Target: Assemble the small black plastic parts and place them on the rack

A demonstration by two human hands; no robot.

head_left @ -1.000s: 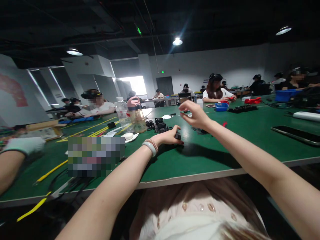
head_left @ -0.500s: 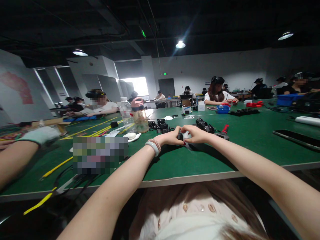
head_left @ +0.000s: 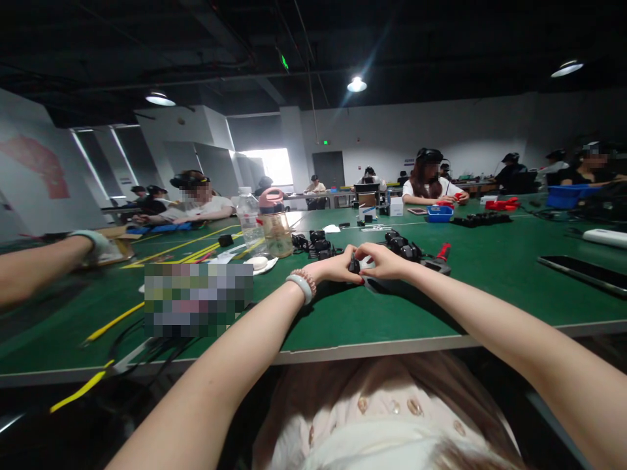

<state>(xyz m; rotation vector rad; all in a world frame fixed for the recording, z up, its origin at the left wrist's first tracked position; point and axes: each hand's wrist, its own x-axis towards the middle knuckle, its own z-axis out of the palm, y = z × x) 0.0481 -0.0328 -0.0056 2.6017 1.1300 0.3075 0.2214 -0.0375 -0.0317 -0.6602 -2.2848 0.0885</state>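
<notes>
Both my hands meet on the green table (head_left: 490, 281) well out in front of me. My left hand (head_left: 333, 269), with a bead bracelet and a pale bangle at the wrist, is closed on a small black part (head_left: 353, 264). My right hand (head_left: 385, 260) is pinched against the same black part from the right, fingertips touching those of my left hand. Whether the right hand holds some further small piece is hidden. More small black parts (head_left: 402, 246) lie just behind my right hand, and another cluster of black parts (head_left: 317, 244) lies behind my left.
A pink-lidded bottle (head_left: 274, 222) and a clear bottle (head_left: 249, 219) stand at the left rear. A red-handled tool (head_left: 438, 259) lies right of my hands, a dark phone (head_left: 582, 271) further right. A co-worker's gloved arm (head_left: 46, 261) reaches in at the left. Several people sit at the tables behind.
My right hand came down from a raised position and joined my left hand at the black part. The co-worker's arm at the left has stretched further over the table.
</notes>
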